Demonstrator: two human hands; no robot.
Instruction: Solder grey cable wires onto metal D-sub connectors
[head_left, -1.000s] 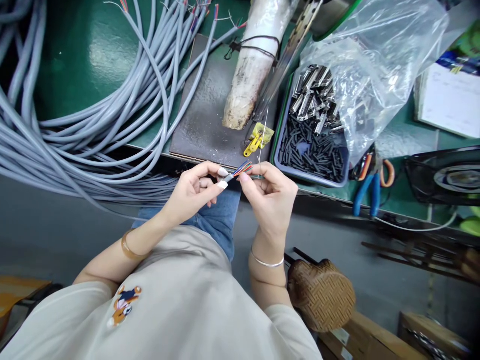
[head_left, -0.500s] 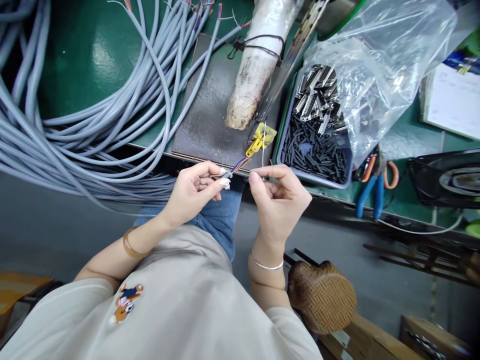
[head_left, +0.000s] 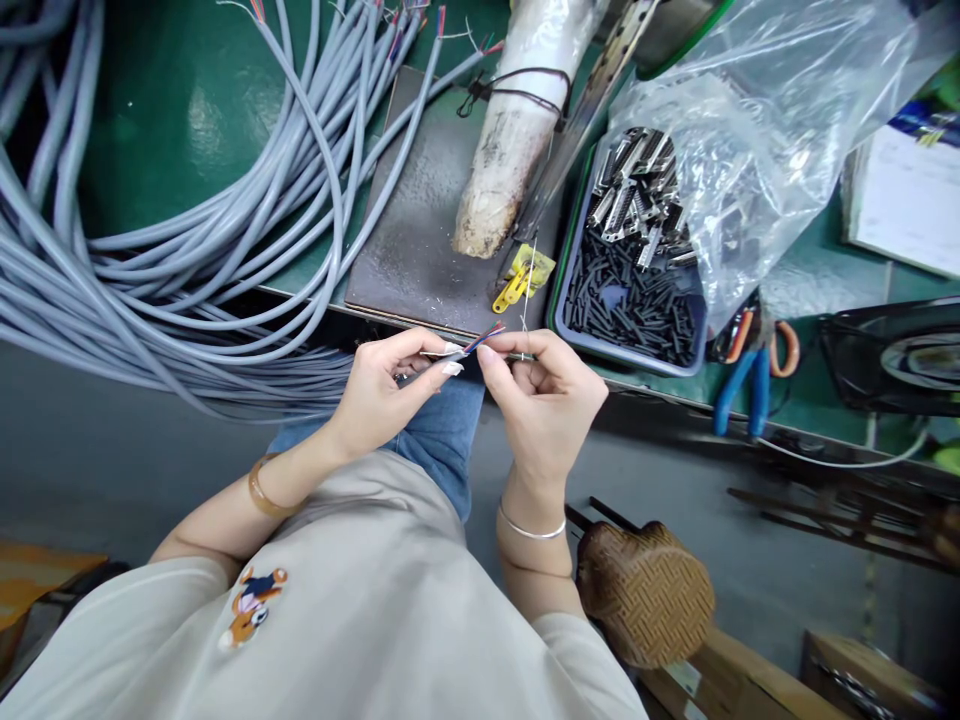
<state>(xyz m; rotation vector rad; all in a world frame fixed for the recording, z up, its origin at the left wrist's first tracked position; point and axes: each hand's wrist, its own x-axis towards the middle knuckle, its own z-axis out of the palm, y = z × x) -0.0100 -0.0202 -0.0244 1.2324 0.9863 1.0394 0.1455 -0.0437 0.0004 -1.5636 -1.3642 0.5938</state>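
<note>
My left hand (head_left: 390, 385) pinches the stripped end of a grey cable, and its coloured inner wires (head_left: 486, 338) fan out past the fingertips. My right hand (head_left: 544, 395) is closed, thumb and forefinger pinching those coloured wires at their tips, with a thin bare strand standing up beside them. Both hands hover just below the front edge of the green bench (head_left: 172, 110). The cable itself runs back under my left palm and is mostly hidden.
Several grey cables (head_left: 187, 250) loop over the bench's left side. A dark metal plate (head_left: 420, 220) carries a wrapped white cylinder (head_left: 510, 140). A blue tray (head_left: 630, 290) holds black tubing pieces and metal connectors under a clear bag (head_left: 750, 130). Blue-handled pliers (head_left: 739, 375) lie at the right.
My right hand had drawn away to the right half a second ago; it has come back and pinches the coloured wires again. The left hand has barely moved.
</note>
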